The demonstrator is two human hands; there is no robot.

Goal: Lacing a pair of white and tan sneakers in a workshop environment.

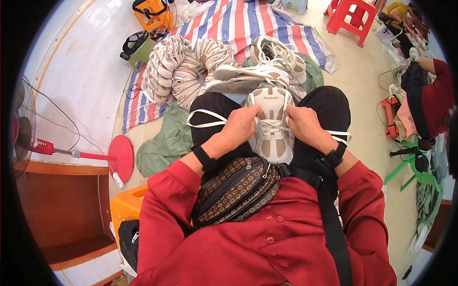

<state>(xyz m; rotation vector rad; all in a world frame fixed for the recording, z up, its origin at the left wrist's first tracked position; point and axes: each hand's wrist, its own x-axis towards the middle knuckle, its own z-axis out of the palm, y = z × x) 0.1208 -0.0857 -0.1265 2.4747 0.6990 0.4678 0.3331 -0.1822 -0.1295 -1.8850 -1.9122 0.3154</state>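
Observation:
Between my knees rests a beige and white sneaker, its toe toward me and its tongue upright. My left hand is closed in a pinch on the white shoelace at the shoe's left side. On the other side my right hand is closed on the same lace. A loose lace loop hangs out past each wrist. The lace crosses over the tongue in rows. Just beyond the shoe lies a heap of similar sneakers with loose laces.
Curved rows of nested sneakers lie on a striped sheet. A patterned waist bag sits at my lap. Left are a fan's red base and an orange stool. A red stool and other people are at right.

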